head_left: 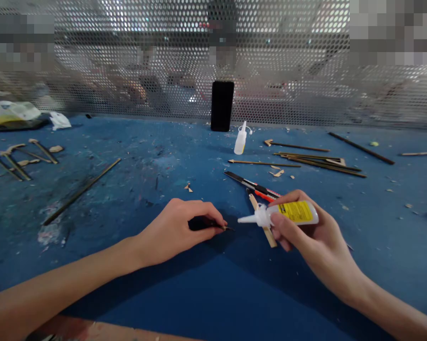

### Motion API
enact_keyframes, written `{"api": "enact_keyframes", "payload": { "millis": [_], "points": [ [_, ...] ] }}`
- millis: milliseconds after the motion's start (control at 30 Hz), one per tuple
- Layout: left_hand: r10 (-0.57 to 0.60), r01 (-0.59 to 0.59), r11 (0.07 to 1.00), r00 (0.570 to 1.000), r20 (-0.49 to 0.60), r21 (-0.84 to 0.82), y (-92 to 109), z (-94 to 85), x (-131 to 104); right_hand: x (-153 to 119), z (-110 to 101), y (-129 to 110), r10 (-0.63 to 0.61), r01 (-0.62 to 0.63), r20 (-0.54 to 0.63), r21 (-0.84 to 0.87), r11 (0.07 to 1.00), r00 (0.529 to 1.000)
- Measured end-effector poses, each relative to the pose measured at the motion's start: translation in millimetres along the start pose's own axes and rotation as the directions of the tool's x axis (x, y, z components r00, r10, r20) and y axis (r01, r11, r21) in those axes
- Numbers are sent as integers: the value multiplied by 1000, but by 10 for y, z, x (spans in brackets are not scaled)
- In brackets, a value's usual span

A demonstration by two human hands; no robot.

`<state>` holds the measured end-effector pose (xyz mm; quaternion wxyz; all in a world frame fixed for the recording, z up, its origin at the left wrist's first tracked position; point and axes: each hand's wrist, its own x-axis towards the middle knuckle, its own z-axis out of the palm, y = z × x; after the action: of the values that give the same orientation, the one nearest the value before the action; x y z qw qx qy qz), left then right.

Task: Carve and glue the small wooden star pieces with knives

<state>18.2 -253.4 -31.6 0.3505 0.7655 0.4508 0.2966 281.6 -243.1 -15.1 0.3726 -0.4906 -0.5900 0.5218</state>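
My left hand [185,227] pinches a small thin dark piece [229,228] between thumb and fingertips, low over the blue table [213,293]. Its tip pokes out to the right. My right hand [305,232] is wrapped round a white glue bottle [296,212] with a yellow label. The bottle lies nearly level, its nozzle pointing left, a short gap from the dark piece. Under the bottle and right fingers is a flat pale wooden strip [270,237]. A box cutter [252,185] with red and black parts lies just behind my right hand.
A second glue bottle [240,141] and a black phone [222,106] stand upright behind my hands, before a perforated metal screen [145,85]. Thin sticks [323,163] lie at the right; a long stick [81,192] and several wood-tipped pieces [16,165] lie left. Plastic bags [12,112] sit far left.
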Motion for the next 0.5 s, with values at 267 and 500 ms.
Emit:
{"api": "enact_keyframes", "payload": {
  "millis": [267,500],
  "points": [
    [-10,8,998,999,-33,-68,75,62,-44,-60,17,61,-36,37,11,-82,996,999],
    [-36,31,998,996,-81,-62,70,98,-49,-75,24,67,-60,60,14,-13,998,998]
  ]
}}
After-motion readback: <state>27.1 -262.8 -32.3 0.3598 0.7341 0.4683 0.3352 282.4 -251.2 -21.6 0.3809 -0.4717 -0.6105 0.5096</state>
